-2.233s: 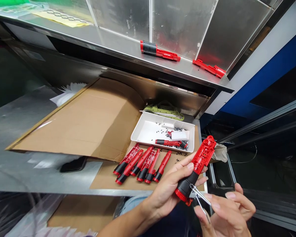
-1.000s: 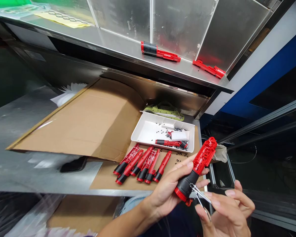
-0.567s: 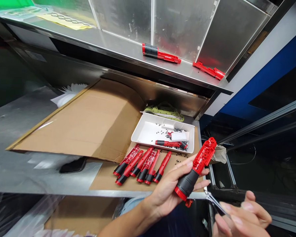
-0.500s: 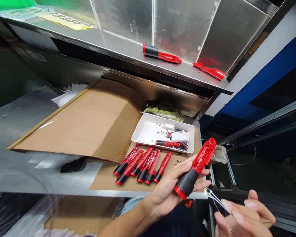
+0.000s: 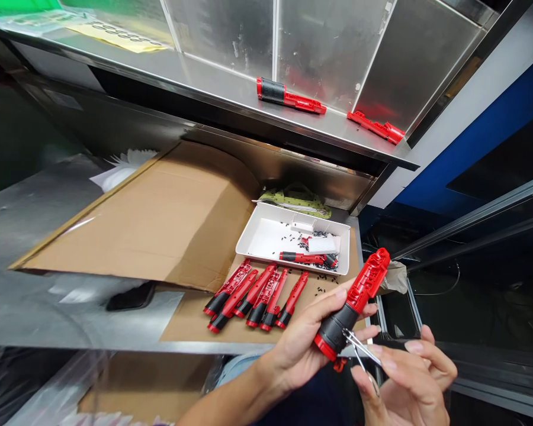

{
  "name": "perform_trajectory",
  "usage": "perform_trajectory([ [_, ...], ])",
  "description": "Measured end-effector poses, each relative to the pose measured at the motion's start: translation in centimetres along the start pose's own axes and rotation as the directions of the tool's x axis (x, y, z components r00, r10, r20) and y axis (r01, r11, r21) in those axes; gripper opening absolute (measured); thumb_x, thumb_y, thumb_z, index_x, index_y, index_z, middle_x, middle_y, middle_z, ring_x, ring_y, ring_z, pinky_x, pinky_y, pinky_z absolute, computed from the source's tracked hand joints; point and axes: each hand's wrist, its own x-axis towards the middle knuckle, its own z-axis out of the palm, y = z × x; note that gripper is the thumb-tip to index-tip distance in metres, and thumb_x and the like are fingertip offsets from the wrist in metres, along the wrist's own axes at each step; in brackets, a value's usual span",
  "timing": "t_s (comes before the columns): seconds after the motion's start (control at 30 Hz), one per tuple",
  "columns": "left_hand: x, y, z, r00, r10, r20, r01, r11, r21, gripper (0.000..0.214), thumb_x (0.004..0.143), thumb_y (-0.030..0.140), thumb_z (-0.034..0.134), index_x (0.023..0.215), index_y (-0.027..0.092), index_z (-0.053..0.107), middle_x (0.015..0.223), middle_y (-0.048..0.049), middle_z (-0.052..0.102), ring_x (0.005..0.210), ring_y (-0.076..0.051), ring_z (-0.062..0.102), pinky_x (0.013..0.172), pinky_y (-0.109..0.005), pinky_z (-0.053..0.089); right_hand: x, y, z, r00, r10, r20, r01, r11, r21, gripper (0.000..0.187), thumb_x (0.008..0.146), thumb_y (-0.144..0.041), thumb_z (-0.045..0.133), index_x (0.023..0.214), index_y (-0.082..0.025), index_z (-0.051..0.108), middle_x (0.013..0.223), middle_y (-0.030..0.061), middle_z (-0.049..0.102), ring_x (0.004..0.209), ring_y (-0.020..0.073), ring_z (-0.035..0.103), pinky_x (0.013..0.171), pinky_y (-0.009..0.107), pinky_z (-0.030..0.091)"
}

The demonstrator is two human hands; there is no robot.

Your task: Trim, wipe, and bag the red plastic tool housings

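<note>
My left hand (image 5: pixel 299 340) grips a red plastic housing with a black sleeve (image 5: pixel 353 305), tilted with its red ribbed end up and to the right. Metal tweezers (image 5: pixel 365 350) are pinched in my right hand (image 5: pixel 408 376). Their tips are at the black sleeve's right side; whether they hold a small part is too fine to tell. Several similar red-and-black housings (image 5: pixel 253 296) lie in a row on cardboard, left of my hands. Behind them a white tray (image 5: pixel 260 236) contains small black pieces, a white block (image 5: pixel 322 245) and more red-and-black parts (image 5: pixel 302 258).
A large cardboard sheet (image 5: pixel 160 213) leans over the metal bench (image 5: pixel 35 307) at left, with a dark phone-like object (image 5: pixel 131 297) beneath its edge. Two red parts (image 5: pixel 375 127) rest on the metal shelf (image 5: pixel 213 83) above. Loose black bits (image 5: pixel 322 284) dot the cardboard near the tray.
My right hand has moved left with the tweezers, bringing their tips from beside my left fingers to the black sleeve. The left hand and the housing have stayed nearly still.
</note>
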Motion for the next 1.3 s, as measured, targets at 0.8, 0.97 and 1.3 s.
perform_trajectory([
  [0.8, 0.2, 0.0, -0.1, 0.999, -0.018, 0.028, 0.019, 1.000, -0.024, 0.031, 0.092, 0.023, 0.059, 0.121, 0.019, 0.071, 0.135, -0.0110, 0.064, 0.107, -0.023, 0.067, 0.094, -0.040, 0.056, -0.3, 0.5, -1.1, 0.996, 0.006, 0.087, -0.007, 1.000, 0.008, 0.024, 0.078, -0.017, 0.078, 0.088, -0.024, 0.057, 0.073, 0.0002, 0.072, 0.089, 0.0220, 0.043, 0.111, 0.056, 0.028],
  [0.97, 0.4, -0.2, -0.3, 1.000, -0.011, 0.029, 0.011, 1.000, -0.010, 0.031, 0.090, 0.024, 0.062, 0.119, 0.019, 0.072, 0.134, -0.0109, 0.065, 0.111, -0.025, 0.066, 0.095, -0.040, 0.056, -0.4, 0.2, -0.8, 0.996, 0.038, 0.076, -0.039, 0.999, 0.011, 0.023, 0.078, -0.018, 0.077, 0.086, -0.025, 0.057, 0.071, 0.0001, 0.071, 0.088, 0.0227, 0.043, 0.110, 0.057, 0.028],
  [1.3, 0.4, -0.2, -0.4, 0.999, -0.031, 0.016, 0.032, 0.998, -0.047, 0.028, 0.090, 0.022, 0.064, 0.115, 0.018, 0.074, 0.119, -0.0113, 0.072, 0.105, -0.023, 0.068, 0.093, -0.039, 0.058, -0.4, 0.2, -0.8, 0.995, 0.069, 0.075, -0.070, 0.998, 0.002, 0.017, 0.085, -0.022, 0.072, 0.085, -0.026, 0.056, 0.068, -0.0015, 0.070, 0.084, 0.0213, 0.047, 0.110, 0.056, 0.029],
])
